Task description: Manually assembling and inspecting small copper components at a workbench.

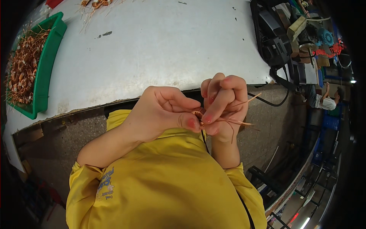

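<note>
Clock is centred on the coil (197,113); 12 is pointing away from you. You're holding it between both hands, in front of your yellow shirt (164,175), near the close edge of the table (160,45).

Left hand (154,112) is coming in from 9: thumb and index are clamping the coil, the other fingers are curling behind. Right hand (230,101) is sitting at 2 to 3: thumb and index are pinching together on the leads (237,121) at the coil's edge, remaining fingers bending up and slightly apart. Can't tell if the right fingertips are also touching the ring; they're hiding that side.

Leads are fanning out past your right hand: some running to 3, one rising toward 2, one drooping toward 4.

Green tray (53,57) is standing on the table between 9 and 10, holding a heap of coils (26,70). More copper pieces (97,4) are lying between 10 and 11. Black machine (272,40) is sitting at 1 to 2, its cable (280,104) hanging off the edge. Another person (326,102) is showing near 3, well apart.
</note>
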The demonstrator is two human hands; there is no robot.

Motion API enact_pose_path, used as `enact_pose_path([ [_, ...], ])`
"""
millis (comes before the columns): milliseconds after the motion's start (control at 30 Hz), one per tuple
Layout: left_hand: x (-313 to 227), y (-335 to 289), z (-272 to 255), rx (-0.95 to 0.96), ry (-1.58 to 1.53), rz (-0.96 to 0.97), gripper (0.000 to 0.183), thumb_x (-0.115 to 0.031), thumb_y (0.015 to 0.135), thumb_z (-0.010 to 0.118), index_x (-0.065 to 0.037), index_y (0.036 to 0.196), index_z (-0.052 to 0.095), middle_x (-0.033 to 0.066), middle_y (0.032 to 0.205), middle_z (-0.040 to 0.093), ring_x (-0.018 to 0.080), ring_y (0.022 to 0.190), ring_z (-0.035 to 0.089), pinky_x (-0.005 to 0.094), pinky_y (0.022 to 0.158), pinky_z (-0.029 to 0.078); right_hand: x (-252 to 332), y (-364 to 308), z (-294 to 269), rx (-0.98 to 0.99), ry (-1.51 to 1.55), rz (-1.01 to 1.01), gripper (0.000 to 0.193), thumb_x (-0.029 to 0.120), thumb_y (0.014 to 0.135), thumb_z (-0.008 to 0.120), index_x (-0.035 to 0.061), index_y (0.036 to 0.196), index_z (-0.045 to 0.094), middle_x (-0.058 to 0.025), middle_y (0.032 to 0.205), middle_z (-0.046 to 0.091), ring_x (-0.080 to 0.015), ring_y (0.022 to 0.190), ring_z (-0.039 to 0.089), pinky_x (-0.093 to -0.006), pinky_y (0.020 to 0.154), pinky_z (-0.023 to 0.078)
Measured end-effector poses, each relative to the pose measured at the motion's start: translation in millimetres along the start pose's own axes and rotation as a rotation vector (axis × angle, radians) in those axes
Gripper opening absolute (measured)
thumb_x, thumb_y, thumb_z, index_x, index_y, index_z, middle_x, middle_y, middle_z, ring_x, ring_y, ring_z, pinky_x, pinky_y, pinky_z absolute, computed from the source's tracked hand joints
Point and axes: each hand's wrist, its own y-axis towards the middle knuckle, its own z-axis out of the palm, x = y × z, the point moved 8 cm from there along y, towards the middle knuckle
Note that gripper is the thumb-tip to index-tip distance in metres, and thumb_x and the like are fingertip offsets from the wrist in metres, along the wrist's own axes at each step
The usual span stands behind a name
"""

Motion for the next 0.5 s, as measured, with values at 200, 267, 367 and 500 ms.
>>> enact_pose_path([
  [200, -14, 2, 8, 0.023, 0.002, 0.154, 0.02, 0.009, 0.067, 0.067, 0.005, 0.084, 0.059, 0.0147, 0.085, 0.063, 0.0168, 0.073, 0.063, 0.0206, 0.066, 0.052, -6, -3, -1, -0.097, -0.148, 0.02, 0.064, 0.017, 0.058, 0.077, 0.0024, 0.113, 0.047, -0.0024, 0.066, 0.057, -0.0116, 0.07, 0.043, -0.0225, 0.069, 0.036],
  [267, -18, -1, 10, -0.019, 0.097, 0.198, 0.022, 0.01, 0.067, 0.067, 0.005, 0.086, 0.059, 0.013, 0.084, 0.063, 0.016, 0.073, 0.063, 0.0198, 0.066, 0.052, -11, 0, 4, -0.027, -0.328, 0.082, 0.061, 0.034, 0.064, 0.072, 0.0024, 0.111, 0.05, 0.0005, 0.059, 0.052, -0.0114, 0.071, 0.043, -0.0227, 0.067, 0.036],
  [367, -23, -4, 14, -0.038, 0.23, 0.25, 0.023, 0.011, 0.067, 0.067, 0.005, 0.087, 0.058, 0.0112, 0.082, 0.063, 0.015, 0.072, 0.062, 0.019, 0.066, 0.051, -14, 1, 7, 0.048, -0.498, 0.138, 0.057, 0.043, 0.07, 0.066, 0.002, 0.107, 0.053, 0.002, 0.054, 0.049, -0.0113, 0.069, 0.042, -0.0224, 0.063, 0.036],
  [500, -30, -10, 19, -0.034, 0.483, 0.356, 0.025, 0.013, 0.067, 0.065, 0.006, 0.089, 0.057, 0.0085, 0.078, 0.062, 0.0132, 0.067, 0.06, 0.0178, 0.066, 0.05, -10, 3, 9, 0.182, -0.731, 0.22, 0.049, 0.045, 0.079, 0.054, 0.0007, 0.097, 0.06, 0.0022, 0.051, 0.045, -0.0112, 0.06, 0.042, -0.0211, 0.055, 0.036],
])
